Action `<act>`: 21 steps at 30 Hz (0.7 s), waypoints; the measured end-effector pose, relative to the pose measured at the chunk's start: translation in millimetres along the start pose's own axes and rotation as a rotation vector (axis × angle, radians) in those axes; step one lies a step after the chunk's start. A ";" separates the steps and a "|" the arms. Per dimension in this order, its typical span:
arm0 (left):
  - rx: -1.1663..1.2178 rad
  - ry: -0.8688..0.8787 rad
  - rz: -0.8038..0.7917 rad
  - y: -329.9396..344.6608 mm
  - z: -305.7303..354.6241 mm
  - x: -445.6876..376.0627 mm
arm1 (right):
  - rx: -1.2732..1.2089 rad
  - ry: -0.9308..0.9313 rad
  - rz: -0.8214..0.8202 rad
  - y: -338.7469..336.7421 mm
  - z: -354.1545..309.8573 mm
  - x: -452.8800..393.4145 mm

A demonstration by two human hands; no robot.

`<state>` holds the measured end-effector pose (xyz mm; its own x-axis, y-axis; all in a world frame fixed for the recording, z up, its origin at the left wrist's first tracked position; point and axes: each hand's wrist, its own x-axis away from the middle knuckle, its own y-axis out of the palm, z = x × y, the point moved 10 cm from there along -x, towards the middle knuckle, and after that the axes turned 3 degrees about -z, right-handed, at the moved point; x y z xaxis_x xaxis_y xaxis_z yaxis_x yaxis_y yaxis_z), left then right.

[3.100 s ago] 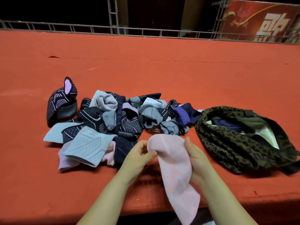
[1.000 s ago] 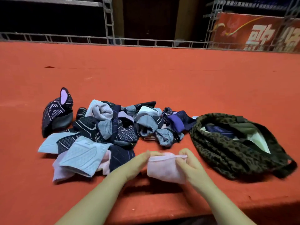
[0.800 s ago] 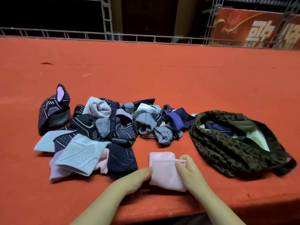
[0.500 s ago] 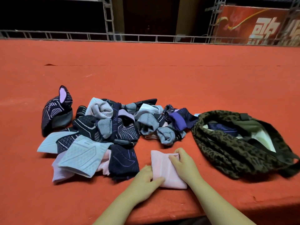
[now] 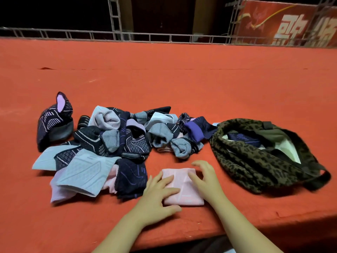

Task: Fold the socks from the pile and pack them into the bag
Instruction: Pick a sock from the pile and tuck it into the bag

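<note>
Both hands, left (image 5: 156,194) and right (image 5: 206,179), press flat-fingered on a folded pink sock (image 5: 182,189); sock pile (image 5: 109,139) at ten o'clock, leopard-print bag (image 5: 255,161) at two.

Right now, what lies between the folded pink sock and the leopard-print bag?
Only bare orange cloth in the head view; the right hand rests on the folded pink sock, short of the leopard-print bag.

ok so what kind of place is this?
Probably a stage or event platform, not a home: wide red carpet, metal truss railing along its far edge, and a red banner with large white characters behind it.
</note>
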<state>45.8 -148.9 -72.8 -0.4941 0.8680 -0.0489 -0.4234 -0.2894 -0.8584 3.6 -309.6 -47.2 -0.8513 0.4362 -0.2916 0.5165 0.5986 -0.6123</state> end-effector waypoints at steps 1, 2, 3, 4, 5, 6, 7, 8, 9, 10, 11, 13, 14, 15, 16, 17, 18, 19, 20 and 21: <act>-0.025 -0.015 -0.051 2.9 -1.6 -1.4 | 0.026 -0.080 -0.051 0.2 -4.4 9.0; -0.042 -0.018 -0.089 4.7 -1.6 -2.7 | 0.059 -0.142 -0.125 3.0 -7.5 18.5; -0.067 -0.012 -0.126 6.4 -1.4 -3.9 | 0.097 -0.175 -0.218 7.2 -8.4 28.3; -0.094 0.001 -0.162 8.2 -2.0 -5.7 | 0.139 -0.179 -0.309 11.3 -6.5 36.7; -0.109 0.011 -0.196 10.1 -3.0 -7.8 | 0.184 -0.169 -0.384 14.9 -2.7 43.0; -0.106 0.015 -0.224 11.3 -4.1 -9.4 | 0.227 -0.161 -0.424 15.8 0.4 46.7; -0.085 0.015 -0.247 11.7 -4.8 -10.5 | 0.258 -0.160 -0.434 14.6 0.9 48.2; -0.051 0.014 -0.261 11.6 -5.3 -10.7 | 0.270 -0.162 -0.433 13.7 1.0 48.1; -0.019 0.014 -0.276 11.4 -6.8 -9.3 | 0.272 -0.167 -0.442 14.8 -0.7 48.0; 0.003 0.018 -0.276 10.5 -7.7 -8.8 | 0.270 -0.168 -0.464 16.8 -1.4 48.0; 0.016 0.020 -0.271 9.8 -10.8 -7.7 | 0.264 -0.175 -0.493 20.3 -4.2 48.3; 0.036 0.028 -0.236 8.1 -12.9 -9.6 | 0.269 -0.182 -0.526 21.8 -6.0 47.2; 0.055 0.027 -0.217 7.4 -13.0 -11.4 | 0.281 -0.183 -0.521 20.2 -6.2 45.8; 0.075 0.029 -0.200 7.0 -12.3 -14.5 | 0.291 -0.189 -0.501 16.9 -6.3 43.5; 0.091 0.033 -0.189 7.8 -11.3 -15.5 | 0.301 -0.198 -0.477 14.6 -6.1 42.9; 0.108 0.033 -0.187 8.3 -10.1 -15.9 | 0.313 -0.210 -0.449 12.7 -5.0 42.5; 0.121 0.034 -0.192 8.1 -7.4 -15.0 | 0.316 -0.214 -0.424 11.7 -4.6 42.0; 0.131 0.025 -0.196 8.2 -5.5 -12.7 | 0.297 -0.206 -0.405 11.7 -4.1 42.1; 0.123 0.015 -0.187 7.6 -3.4 -11.2 | 0.250 -0.187 -0.380 10.3 -4.6 40.8; 0.123 0.004 -0.166 6.2 -1.0 -9.5 | 0.191 -0.155 -0.357 9.0 -5.4 39.0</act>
<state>48.6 -158.5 -78.3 -0.4073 0.9092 0.0858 -0.5885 -0.1895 -0.7860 -24.5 -283.6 -60.1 -0.9849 0.1096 -0.1342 0.1726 0.5526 -0.8154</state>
